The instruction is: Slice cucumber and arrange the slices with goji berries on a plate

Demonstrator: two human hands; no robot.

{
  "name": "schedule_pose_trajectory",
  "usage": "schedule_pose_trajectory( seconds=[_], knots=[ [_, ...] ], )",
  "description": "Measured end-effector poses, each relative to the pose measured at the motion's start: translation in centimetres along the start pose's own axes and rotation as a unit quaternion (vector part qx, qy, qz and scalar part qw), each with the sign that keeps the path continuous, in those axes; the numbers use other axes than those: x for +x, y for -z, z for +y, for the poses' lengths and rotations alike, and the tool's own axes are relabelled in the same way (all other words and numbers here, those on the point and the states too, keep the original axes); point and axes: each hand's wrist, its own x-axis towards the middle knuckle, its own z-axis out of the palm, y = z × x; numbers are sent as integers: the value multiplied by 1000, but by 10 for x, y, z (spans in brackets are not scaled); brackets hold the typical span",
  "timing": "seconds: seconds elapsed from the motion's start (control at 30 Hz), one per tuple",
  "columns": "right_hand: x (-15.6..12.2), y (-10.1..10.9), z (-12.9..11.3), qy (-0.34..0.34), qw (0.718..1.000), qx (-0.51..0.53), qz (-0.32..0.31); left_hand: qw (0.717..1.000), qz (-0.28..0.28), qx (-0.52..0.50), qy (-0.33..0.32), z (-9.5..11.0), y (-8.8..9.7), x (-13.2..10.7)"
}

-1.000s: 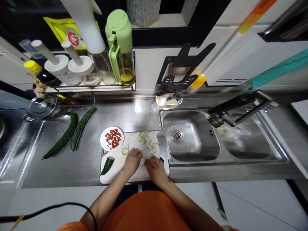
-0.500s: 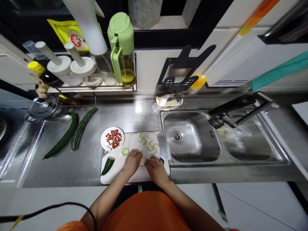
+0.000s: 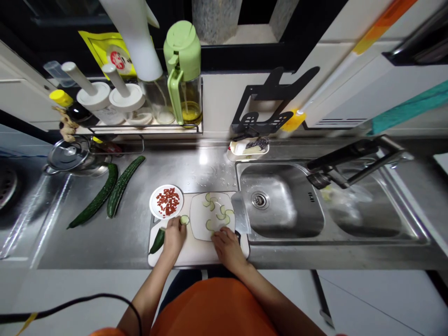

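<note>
My left hand (image 3: 175, 238) is closed at the left of the white plate (image 3: 199, 228), its fingertips at a pale cucumber slice (image 3: 184, 220). A cut cucumber piece (image 3: 157, 240) lies left of that wrist on the cutting board (image 3: 196, 256). My right hand (image 3: 228, 245) rests over the plate's near edge, fingers stretched out and touching a thin cucumber piece there. Curved cucumber slices (image 3: 224, 213) form small swirls on the plate. A cleaver (image 3: 241, 212) lies along the plate's right side, its handle partly hidden by the plate and my right hand.
A white dish of chopped red bits (image 3: 167, 201) stands at the board's back left. Two whole cucumbers (image 3: 122, 186) lie farther left. Right of the board is a double steel sink (image 3: 280, 200) with a faucet (image 3: 336, 163). Behind is a rack (image 3: 150, 126) with jars and an oil bottle (image 3: 185, 70).
My left hand has moved left from the plate to the cucumber slice on the board. Another curved slice shows on the plate's near left. My right hand has stayed at the plate's near edge.
</note>
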Motion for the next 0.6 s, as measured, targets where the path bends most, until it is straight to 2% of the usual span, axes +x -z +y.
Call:
schedule_pose_trajectory(
  seconds=[0.33,0.6],
  knots=[
    [-2,0,-1,6,1000,-1,7,999,17,-29,12,8,4,2],
    [-1,3,-4,0,1000,3,9,993,-18,-98,64,12,12,4]
  ],
)
